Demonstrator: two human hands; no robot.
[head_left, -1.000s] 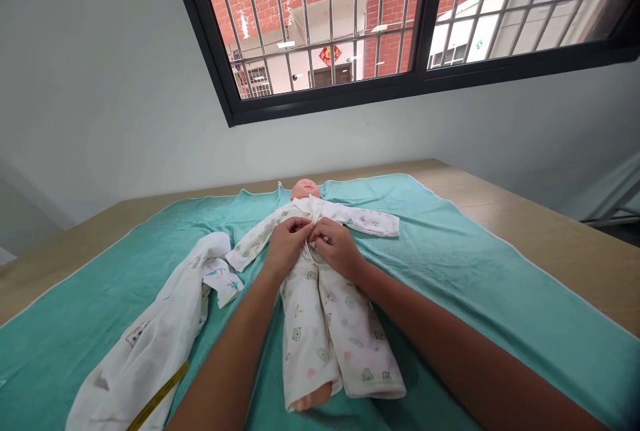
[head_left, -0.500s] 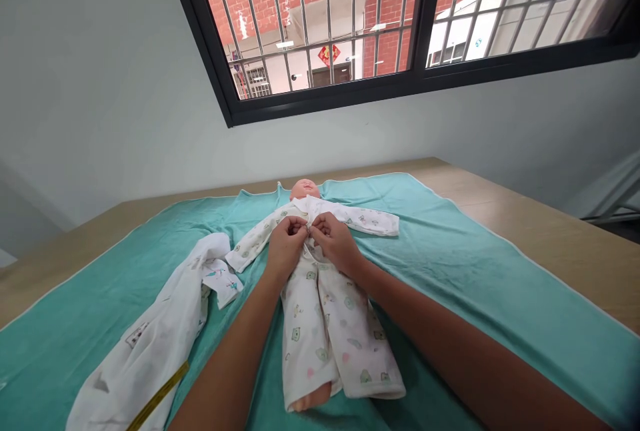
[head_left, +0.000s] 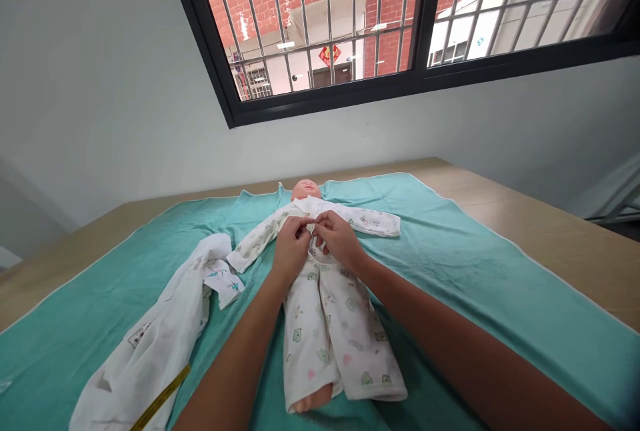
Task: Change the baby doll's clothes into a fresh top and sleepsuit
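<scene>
A baby doll lies on its back, head toward the wall, dressed in a white printed baby outfit with long sleeves and legs. Over its chest, my left hand pinches the front of the outfit from the left. My right hand pinches the same cloth from the right, fingertips almost meeting the left ones. Thin white ties or edging show just below the fingers; what exactly the fingertips grip is partly hidden. One foot of the doll pokes out of the left leg opening.
Left of the doll lies a crumpled white garment with a yellow tape measure across it. A teal cloth covers most of the wooden table. Behind stand a wall and a barred window.
Both hands stay at the doll's chest. My fingers have shifted slightly, with the right fingers curling more and the fingertips a little higher. The outfit lies much as before.
</scene>
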